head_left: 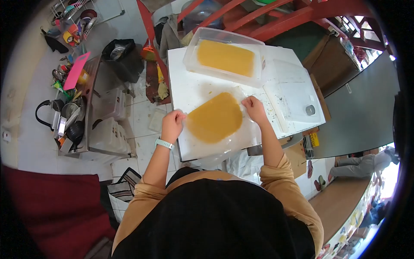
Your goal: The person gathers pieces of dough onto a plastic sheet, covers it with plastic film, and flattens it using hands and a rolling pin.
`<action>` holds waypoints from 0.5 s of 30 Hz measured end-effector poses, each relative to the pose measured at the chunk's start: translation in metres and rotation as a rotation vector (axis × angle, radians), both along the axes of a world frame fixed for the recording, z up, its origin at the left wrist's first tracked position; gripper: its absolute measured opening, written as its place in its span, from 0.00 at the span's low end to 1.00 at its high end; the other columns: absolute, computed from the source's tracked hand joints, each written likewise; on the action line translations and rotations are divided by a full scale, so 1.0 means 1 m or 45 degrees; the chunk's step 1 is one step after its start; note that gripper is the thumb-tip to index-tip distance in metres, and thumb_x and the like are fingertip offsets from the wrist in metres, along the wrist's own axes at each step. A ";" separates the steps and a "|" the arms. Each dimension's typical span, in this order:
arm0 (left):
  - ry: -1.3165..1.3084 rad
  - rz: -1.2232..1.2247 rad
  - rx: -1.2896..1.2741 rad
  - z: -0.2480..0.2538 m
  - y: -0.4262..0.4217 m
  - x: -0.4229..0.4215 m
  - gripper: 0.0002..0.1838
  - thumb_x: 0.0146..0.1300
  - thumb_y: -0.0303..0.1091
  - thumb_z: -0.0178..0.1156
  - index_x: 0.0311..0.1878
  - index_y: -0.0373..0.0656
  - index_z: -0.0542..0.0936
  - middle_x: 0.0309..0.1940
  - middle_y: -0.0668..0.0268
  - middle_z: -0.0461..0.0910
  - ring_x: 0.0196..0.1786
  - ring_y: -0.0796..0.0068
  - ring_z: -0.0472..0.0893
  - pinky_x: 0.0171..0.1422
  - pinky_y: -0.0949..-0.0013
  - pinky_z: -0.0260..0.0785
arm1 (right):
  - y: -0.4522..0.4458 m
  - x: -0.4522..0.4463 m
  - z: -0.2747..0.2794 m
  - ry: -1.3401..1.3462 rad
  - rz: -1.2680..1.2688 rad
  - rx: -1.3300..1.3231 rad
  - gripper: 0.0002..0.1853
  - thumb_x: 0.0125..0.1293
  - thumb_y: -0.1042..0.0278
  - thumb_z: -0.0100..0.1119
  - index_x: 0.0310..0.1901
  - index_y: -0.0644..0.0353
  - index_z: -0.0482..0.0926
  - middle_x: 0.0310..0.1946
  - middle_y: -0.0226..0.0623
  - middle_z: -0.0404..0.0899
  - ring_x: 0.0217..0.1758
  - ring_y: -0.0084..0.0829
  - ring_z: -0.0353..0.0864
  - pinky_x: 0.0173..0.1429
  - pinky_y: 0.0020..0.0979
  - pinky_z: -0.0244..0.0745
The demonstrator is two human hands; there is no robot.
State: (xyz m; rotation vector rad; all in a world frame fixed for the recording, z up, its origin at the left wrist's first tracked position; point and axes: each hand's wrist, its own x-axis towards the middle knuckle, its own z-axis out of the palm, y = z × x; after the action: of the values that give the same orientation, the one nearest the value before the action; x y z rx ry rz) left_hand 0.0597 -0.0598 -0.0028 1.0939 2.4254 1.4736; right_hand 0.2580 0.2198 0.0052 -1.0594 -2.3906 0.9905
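Observation:
A thin, flat yellow-brown sheet [215,118], perhaps rolled dough, lies on clear plastic film [243,140] on the white table [177,86]. My left hand [174,123] pinches the film at the left side of the yellow-brown sheet. At the upper right, my right hand [255,108] grips the film's other side with its fingers closed. Just beyond stands a clear plastic container [188,64] with a yellow rectangular layer [226,57] inside. A long whitish rod [276,108] lies to the right of my right hand.
A translucent lid or sheet [295,93] and a small round clear object [310,110] are on the table's right. Red wooden railings [276,21] rise behind. On the left are a black bin [123,64] and a counter with pans [75,129]. A person [358,166] is at far right.

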 end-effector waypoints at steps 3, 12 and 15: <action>-0.121 -0.073 -0.083 0.011 0.011 -0.014 0.07 0.60 0.29 0.62 0.31 0.36 0.77 0.20 0.58 0.77 0.22 0.68 0.74 0.30 0.67 0.67 | -0.015 0.008 0.021 0.136 -0.073 -0.146 0.11 0.62 0.63 0.63 0.36 0.65 0.80 0.22 0.36 0.77 0.24 0.28 0.75 0.31 0.30 0.71; -0.305 -0.096 0.018 0.036 0.023 -0.061 0.05 0.62 0.29 0.61 0.33 0.37 0.80 0.22 0.66 0.79 0.23 0.77 0.72 0.30 0.72 0.65 | -0.006 0.033 0.054 0.321 -0.225 -0.718 0.09 0.64 0.68 0.62 0.34 0.66 0.78 0.19 0.26 0.71 0.19 0.17 0.71 0.27 0.22 0.69; -0.448 -0.102 -0.056 0.017 0.034 -0.080 0.06 0.62 0.30 0.62 0.37 0.36 0.80 0.24 0.67 0.80 0.25 0.79 0.77 0.30 0.73 0.68 | 0.002 0.040 0.025 -0.077 -0.218 -0.280 0.11 0.57 0.68 0.66 0.38 0.66 0.81 0.26 0.38 0.81 0.28 0.32 0.82 0.37 0.30 0.78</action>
State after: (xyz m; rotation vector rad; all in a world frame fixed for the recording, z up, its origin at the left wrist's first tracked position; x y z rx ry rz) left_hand -0.0207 -0.0258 0.0144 0.8295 2.1367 1.4399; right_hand 0.2976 0.2219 0.0306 -1.3650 -2.2291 1.1941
